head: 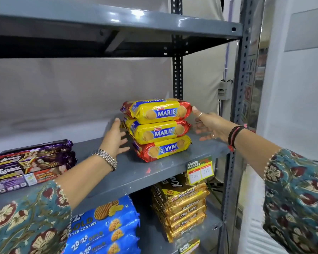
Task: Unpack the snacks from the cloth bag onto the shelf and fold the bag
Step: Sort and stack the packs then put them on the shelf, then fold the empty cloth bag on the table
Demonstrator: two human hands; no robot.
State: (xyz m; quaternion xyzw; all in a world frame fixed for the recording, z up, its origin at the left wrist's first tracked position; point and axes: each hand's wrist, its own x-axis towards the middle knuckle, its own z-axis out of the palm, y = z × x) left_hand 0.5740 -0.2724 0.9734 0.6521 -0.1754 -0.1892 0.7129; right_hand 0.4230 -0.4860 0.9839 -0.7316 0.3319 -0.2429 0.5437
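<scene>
1. Patterned sleeves (26,217) fill the lower corners.
2. Both hands are spread, grasping nothing: left hand (116,138) touches the Marie packets (158,129) mid-frame; right hand (211,125) fingertips meet the top packet.
3. Packets sit stacked on the grey shelf (136,173).

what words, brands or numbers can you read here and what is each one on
"MARIE": three stacked yellow and red biscuit packs; bottom one upside down.
"HIDE & SEEK", partly cut off: purple packs.
"SUPER MARKET", handwritten "70" and "35": yellow price tag on grey metal shelf edge.
"20-20 GOLD", "COOKIES": blue packs.
"Krackjack": gold packs.
Small print elsewhere: too blurred.
</scene>
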